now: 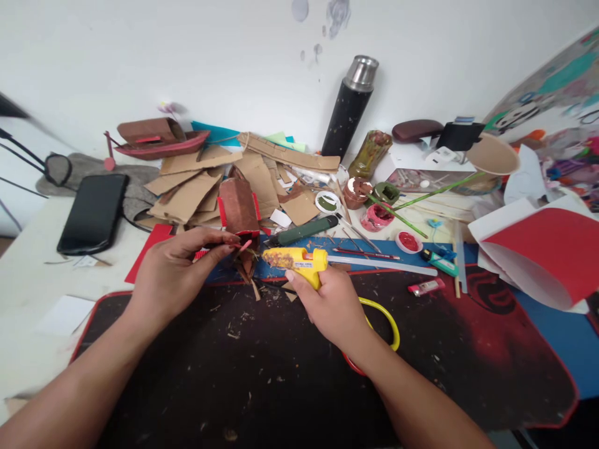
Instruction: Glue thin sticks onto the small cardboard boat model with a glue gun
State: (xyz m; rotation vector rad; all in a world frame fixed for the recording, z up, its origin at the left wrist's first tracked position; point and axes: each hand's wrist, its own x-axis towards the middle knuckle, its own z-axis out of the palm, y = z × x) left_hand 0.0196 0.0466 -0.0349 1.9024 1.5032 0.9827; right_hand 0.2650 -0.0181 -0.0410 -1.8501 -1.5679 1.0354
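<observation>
Bare forearms (100, 368) angled inward, left hand (173, 271) in a pinch; right hand (334, 305) curled in a grip

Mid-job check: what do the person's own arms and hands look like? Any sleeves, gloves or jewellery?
The left hand and right hand are ungloved, with no ring, watch or bracelet in sight. The left forearm and right forearm are bare, with no sleeve or attached cable showing. Fine markings are too small to tell.
</observation>
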